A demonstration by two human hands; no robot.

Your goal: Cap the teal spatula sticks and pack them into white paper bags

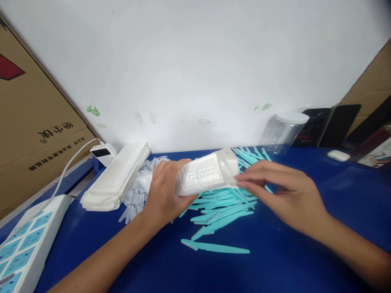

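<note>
My left hand (167, 188) is wrapped round a white and clear plastic pouch (203, 174) held above the table. At the pouch's right end, the thumb and fingers of my right hand (279, 193) pinch its clear edge. What is inside the pouch I cannot make out. Under and behind it lies a pile of teal eyebrow razors (224, 209), and a single teal razor (216, 247) rests apart in front. Beside my left hand, small translucent caps (134, 199) are heaped, partly hidden by the hand. A stack of flat white pouches (117, 175) lies left of the caps.
The blue table (275, 252) meets a white wall (195, 73). A power strip (33, 240) and a small white device with a cable (104, 153) sit left, near a cardboard box (39, 122). A clear jar (284, 132), a dark phone (339, 126) and a white case (338, 155) stand right.
</note>
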